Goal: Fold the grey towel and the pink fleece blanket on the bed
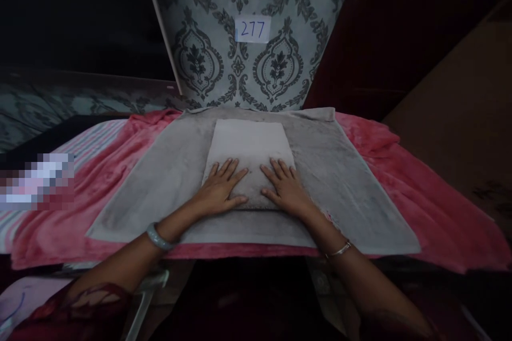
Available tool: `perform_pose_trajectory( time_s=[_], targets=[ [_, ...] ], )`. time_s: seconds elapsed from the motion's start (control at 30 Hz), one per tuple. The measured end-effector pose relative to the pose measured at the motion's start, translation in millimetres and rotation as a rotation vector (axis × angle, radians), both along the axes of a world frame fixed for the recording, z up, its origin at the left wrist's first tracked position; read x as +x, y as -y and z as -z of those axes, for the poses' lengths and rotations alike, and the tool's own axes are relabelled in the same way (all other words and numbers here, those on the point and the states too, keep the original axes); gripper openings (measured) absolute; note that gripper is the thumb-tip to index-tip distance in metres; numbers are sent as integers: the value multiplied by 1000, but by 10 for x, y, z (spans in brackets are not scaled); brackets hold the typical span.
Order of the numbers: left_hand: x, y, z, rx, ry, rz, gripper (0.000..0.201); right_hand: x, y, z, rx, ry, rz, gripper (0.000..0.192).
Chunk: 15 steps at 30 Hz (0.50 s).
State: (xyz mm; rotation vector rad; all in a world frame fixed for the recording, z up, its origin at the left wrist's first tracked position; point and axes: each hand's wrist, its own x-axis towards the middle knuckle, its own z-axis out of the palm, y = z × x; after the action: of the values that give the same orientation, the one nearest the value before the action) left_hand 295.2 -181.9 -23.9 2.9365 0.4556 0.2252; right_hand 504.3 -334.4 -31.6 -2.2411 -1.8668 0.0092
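Two hands, left hand [222, 187] and right hand [285, 187], fingers spread flat, gripping nothing, pressing the folded grey towel [250, 149] at frame centre, atop a larger grey towel [352, 192] over pink blanket [432, 208].

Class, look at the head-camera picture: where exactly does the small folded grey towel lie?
The small folded grey towel lies mid-frame on the large grey towel, which covers a pink blanket. The left hand and right hand press flat on its near edge.
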Motion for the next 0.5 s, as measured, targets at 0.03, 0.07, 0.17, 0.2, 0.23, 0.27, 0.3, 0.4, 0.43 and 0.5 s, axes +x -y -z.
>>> perform_pose_trajectory(
  time_s=[0.03, 0.07, 0.17, 0.2, 0.23, 0.27, 0.3, 0.4, 0.43, 0.5],
  targets=[
    [-15, -4, 1, 2, 9, 2, 81, 0, 8, 1, 6, -4, 0, 69],
    [-39, -10, 2, 4, 15, 3, 78, 3, 20, 6, 9, -11, 1, 67],
    [-190, -38, 9, -2, 23, 2, 72, 49, 101, 66, 31, -59, -1, 62],
    [-269, -51, 16, -18, 28, -7, 69, 77, 146, 105, 54, -86, -2, 61],
    [-357, -65, 25, -45, 41, -22, 68, 111, 197, 153, 87, -120, -2, 60],
    [-451, -78, 37, -87, 66, -45, 66, 149, 251, 207, 128, -160, 0, 60],
    [-543, -90, 50, -147, 110, -79, 66, 188, 305, 264, 174, -207, 6, 60],
    [-754, -106, 66, -448, 366, -251, 73, 293, 431, 407, 332, -394, 77, 66],
    [-790, -106, 58, -593, 477, -327, 76, 317, 454, 433, 390, -472, 118, 68],
    [-809, -100, 22, -903, 669, -458, 81, 350, 472, 443, 497, -649, 203, 70]
  ],
)
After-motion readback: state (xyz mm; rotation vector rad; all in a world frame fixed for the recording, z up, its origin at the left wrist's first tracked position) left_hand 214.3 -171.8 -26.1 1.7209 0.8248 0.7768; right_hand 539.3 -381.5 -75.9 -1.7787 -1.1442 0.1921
